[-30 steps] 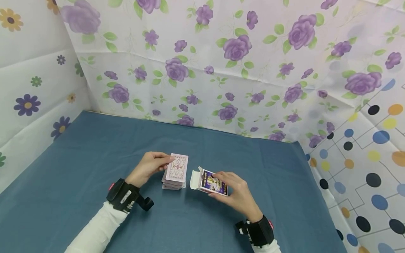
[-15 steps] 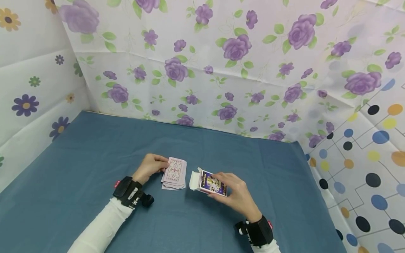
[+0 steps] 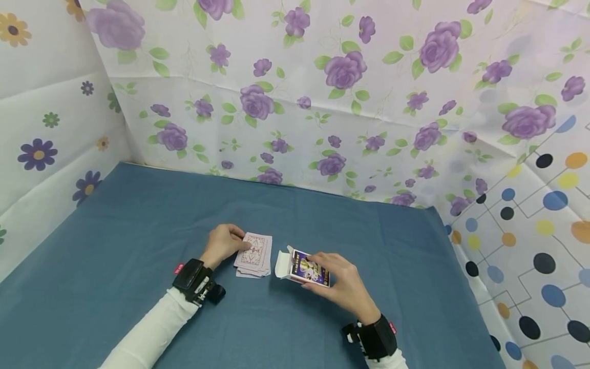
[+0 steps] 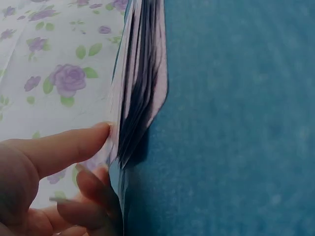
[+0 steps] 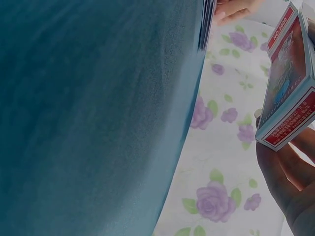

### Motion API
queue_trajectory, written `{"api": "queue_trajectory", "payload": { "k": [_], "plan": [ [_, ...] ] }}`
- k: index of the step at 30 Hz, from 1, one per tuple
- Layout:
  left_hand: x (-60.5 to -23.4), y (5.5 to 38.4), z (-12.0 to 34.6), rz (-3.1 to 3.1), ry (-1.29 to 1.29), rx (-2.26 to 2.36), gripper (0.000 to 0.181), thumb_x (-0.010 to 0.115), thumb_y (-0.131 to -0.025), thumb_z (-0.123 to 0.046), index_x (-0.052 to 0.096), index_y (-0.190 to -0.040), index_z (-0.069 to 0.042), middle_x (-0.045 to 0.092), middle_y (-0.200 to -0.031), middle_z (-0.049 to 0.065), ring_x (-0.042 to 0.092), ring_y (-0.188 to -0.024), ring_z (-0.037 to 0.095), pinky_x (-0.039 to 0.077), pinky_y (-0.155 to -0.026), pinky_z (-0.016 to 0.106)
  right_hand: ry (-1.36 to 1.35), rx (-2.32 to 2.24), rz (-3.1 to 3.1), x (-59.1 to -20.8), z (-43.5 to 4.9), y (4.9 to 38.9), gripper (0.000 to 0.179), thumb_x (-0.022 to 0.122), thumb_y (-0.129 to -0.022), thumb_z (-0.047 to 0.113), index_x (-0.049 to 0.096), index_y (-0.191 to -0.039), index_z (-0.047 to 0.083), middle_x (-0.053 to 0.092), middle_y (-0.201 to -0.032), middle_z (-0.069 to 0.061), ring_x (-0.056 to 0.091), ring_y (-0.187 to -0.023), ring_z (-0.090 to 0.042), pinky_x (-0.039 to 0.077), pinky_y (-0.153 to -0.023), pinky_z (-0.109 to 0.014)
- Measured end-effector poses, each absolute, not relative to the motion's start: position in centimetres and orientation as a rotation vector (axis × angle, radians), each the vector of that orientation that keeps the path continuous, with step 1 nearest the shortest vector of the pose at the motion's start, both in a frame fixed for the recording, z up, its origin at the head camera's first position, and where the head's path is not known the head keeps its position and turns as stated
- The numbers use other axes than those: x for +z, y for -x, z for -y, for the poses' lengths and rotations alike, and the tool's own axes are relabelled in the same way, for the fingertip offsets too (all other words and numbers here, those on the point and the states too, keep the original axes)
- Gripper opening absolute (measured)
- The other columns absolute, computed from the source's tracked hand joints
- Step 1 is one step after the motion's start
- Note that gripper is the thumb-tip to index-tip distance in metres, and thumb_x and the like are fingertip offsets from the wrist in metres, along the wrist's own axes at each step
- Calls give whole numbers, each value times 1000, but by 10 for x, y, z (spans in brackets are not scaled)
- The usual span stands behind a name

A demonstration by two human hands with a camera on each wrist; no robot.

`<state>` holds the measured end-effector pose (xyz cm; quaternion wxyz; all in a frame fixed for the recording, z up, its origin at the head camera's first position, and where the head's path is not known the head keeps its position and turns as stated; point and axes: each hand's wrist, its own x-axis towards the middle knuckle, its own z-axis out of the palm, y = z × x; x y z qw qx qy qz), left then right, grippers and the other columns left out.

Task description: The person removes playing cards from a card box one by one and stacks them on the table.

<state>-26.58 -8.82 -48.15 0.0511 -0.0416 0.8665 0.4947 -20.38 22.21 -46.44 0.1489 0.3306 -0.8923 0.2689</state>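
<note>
A loose stack of playing cards (image 3: 254, 254) with red-patterned backs lies on the blue cloth in the head view, its edges uneven. At its left edge my left hand (image 3: 224, 245) pinches the upper cards, thumb on the top card. In the left wrist view the thumb (image 4: 83, 145) meets the face of the stack (image 4: 140, 83), the other fingers bent by its corner. To the right, my right hand (image 3: 338, 279) grips a card box (image 3: 311, 267) with a dark blue printed front. The box is tilted, its white flap (image 3: 283, 264) open toward the cards. Its inside is hidden.
A blue cloth (image 3: 184, 200) covers the table. Flowered sheets (image 3: 304, 102) hang behind and at the left, and a dotted sheet (image 3: 544, 287) hangs at the right. Black camera straps (image 3: 193, 282) sit on both wrists.
My left hand has lowered the top cards onto the stack and shifted its grip slightly along the left edge. The stack looks neater. My right hand and the box have hardly moved.
</note>
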Motion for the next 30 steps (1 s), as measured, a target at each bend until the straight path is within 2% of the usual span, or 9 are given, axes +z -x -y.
{"api": "queue_trajectory", "payload": {
  "k": [5,10,13,16,19,24,30],
  "plan": [
    [-475,258,81,-2701,9,1505,27,70,-86,-12,64,-109,2,66,-85,16,58,-67,19,44,-60,31,-951,771,2568,-465,-222,203,54,79,-78,43,64,-127,24,67,-120,1,62,-110,-17,54,-86,-40],
    [-455,234,58,-2575,-434,1672,14,65,-93,-15,69,-103,-6,68,-90,9,63,-75,17,49,-66,26,-956,775,2567,-464,-222,203,54,78,-79,43,64,-127,23,67,-119,1,62,-110,-16,54,-85,-39],
    [-440,217,42,-2473,-651,1682,13,64,-94,-16,71,-101,-7,69,-89,6,63,-70,15,50,-61,25,-969,775,2555,-462,-222,202,54,78,-78,43,64,-127,23,67,-119,1,62,-110,-15,54,-85,-36],
    [-432,205,30,-2486,-642,1625,10,64,-93,-13,70,-94,-5,67,-77,4,57,-57,10,44,-50,23,-1004,762,2521,-459,-220,201,54,79,-78,42,64,-126,23,67,-118,0,62,-110,-16,54,-86,-35],
    [-431,199,24,-2518,-532,1557,8,66,-90,-12,65,-85,-6,61,-67,1,52,-51,8,40,-45,22,-1039,758,2481,-455,-218,198,54,79,-78,41,65,-126,21,68,-118,-1,62,-110,-17,54,-86,-35],
    [-433,197,21,-2514,-556,1503,14,64,-86,-4,59,-73,-7,54,-56,-1,49,-46,8,35,-43,21,-1057,771,2446,-451,-218,197,54,80,-78,40,65,-126,20,67,-118,-1,62,-110,-17,53,-87,-34],
    [-434,200,22,-2388,-570,1599,17,61,-82,-1,59,-66,-5,51,-52,-4,43,-45,6,33,-44,20,-1059,787,2430,-451,-218,197,54,80,-77,38,65,-126,19,67,-118,-1,62,-109,-18,54,-85,-34]
  ]
}}
